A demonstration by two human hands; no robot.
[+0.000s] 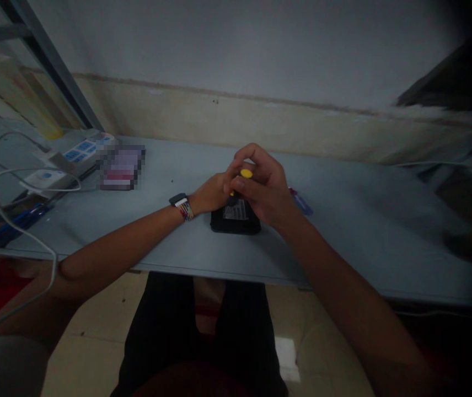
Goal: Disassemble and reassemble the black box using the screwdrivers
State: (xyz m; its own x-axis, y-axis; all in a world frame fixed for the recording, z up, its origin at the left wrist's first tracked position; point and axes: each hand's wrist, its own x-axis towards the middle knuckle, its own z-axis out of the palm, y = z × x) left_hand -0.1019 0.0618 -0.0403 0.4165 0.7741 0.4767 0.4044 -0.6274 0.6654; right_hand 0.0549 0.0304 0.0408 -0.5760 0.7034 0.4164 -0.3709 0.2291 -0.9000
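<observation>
A black, flat device with rounded corners and a pale printed label (pixel 236 211) lies on the grey-blue table. Over it, my right hand (pixel 261 184) is closed around a screwdriver (pixel 246 173) with a yellow-ended black handle; its tip is hidden. My left hand (pixel 211 193) rests against the device's far left side, and its fingers are mostly covered by the right hand. A dark watch and a patterned band (pixel 185 209) circle the left wrist. Just right of my right hand is a small blue and red item (pixel 301 202), too blurred to name.
On the left, a white power strip (pixel 70 160) has a plug and a looping white cable (pixel 25 226). Beside it lies a pixelated phone-like object (pixel 122 168). A metal frame (pixel 54 60) rises at the back left. The wall (pixel 228 121) borders the table's far edge.
</observation>
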